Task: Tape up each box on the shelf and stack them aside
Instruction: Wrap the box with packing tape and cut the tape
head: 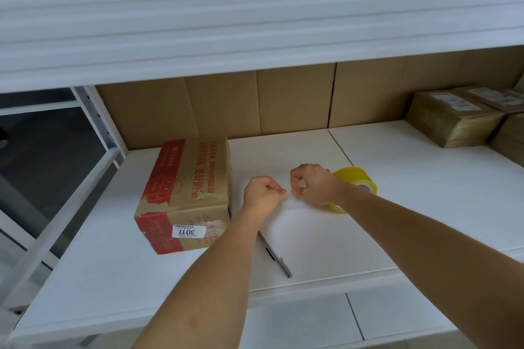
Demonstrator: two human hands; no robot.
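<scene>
Shelf [397, 178], white: carried one red-printed carton [185, 193] toward its left edge. Yellow tape roll [358, 183] stood mid-shelf, right of the carton. Both forearms extended; left hand [262, 193] and right hand [310, 184] curled, fingertips pinching a clear tape strip [288, 198] between them.

We see a brown corrugated-cardboard box with red print [185, 193], matt and scuffed, its paper label [188, 231] torn nearby. The yellow translucent plastic tape roll [358, 181] looks glossy; the smooth white shelf board [397, 193] has a slight sheen.
</scene>
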